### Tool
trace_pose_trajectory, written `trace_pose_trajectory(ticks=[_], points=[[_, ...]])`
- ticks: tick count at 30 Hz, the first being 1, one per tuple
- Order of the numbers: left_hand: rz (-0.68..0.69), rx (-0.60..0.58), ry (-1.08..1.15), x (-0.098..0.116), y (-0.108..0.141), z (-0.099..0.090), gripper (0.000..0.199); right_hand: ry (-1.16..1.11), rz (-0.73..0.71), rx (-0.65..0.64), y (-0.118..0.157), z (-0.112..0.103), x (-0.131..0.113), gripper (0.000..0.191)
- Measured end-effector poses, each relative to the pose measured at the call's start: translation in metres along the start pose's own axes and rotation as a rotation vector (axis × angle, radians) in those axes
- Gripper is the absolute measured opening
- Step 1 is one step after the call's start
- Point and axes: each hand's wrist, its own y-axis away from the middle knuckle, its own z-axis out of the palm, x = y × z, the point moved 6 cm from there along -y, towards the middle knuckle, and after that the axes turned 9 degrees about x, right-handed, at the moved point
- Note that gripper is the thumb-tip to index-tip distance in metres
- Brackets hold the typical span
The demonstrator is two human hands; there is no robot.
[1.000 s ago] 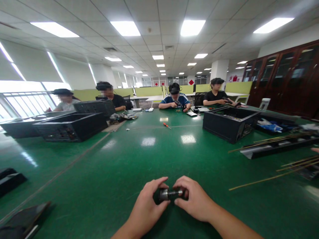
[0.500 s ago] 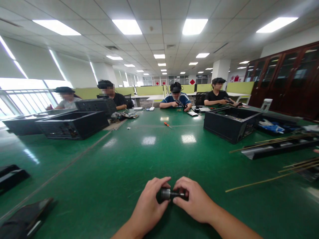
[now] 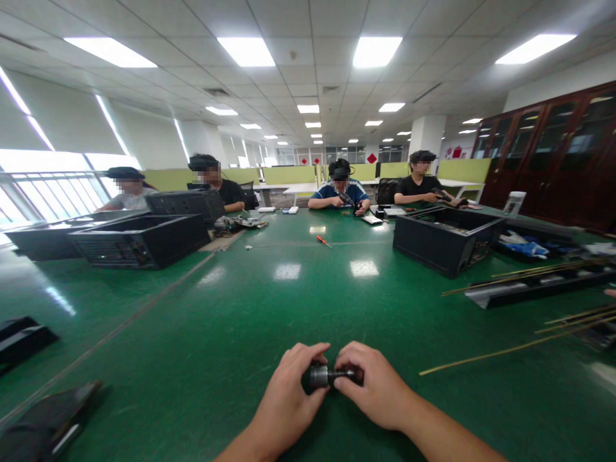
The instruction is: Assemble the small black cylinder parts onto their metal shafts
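A short dark cylindrical part with a silvery metal collar [image 3: 319,376] and a thin ridged shaft lies crosswise between my hands, just above the green table [image 3: 231,333]. My left hand [image 3: 290,387] is closed around its thicker left end. At the thinner right end, my right hand [image 3: 374,387] is closed with thumb and fingers on the part. Fingers hide both ends of it. The two hands are close together, fingertips nearly touching.
An orange screwdriver [image 3: 323,241] lies mid-table. Dark computer cases [image 3: 139,240] stand left, another case [image 3: 445,240] right. Thin yellowish rods [image 3: 486,357] and a metal channel [image 3: 495,296] lie at right. A dark object [image 3: 48,417] sits lower left. Several people sit across the table.
The right hand's fingers have shifted slightly on the thin end of the part. One yellowish rod at right now reaches a little farther left.
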Motion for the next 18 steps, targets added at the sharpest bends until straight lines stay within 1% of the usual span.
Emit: trace_pose_trajectory(ticks=[9, 18], points=[[0.003, 0.009, -0.015, -0.0021, 0.0002, -0.0012, 0.054, 0.014, 0.009, 0.004, 0.0002, -0.0013, 0.0026, 0.01], [-0.023, 0.028, -0.006, -0.0041, -0.0021, -0.007, 0.055, 0.036, 0.066, 0.01, -0.0012, -0.0025, 0.0053, 0.009]])
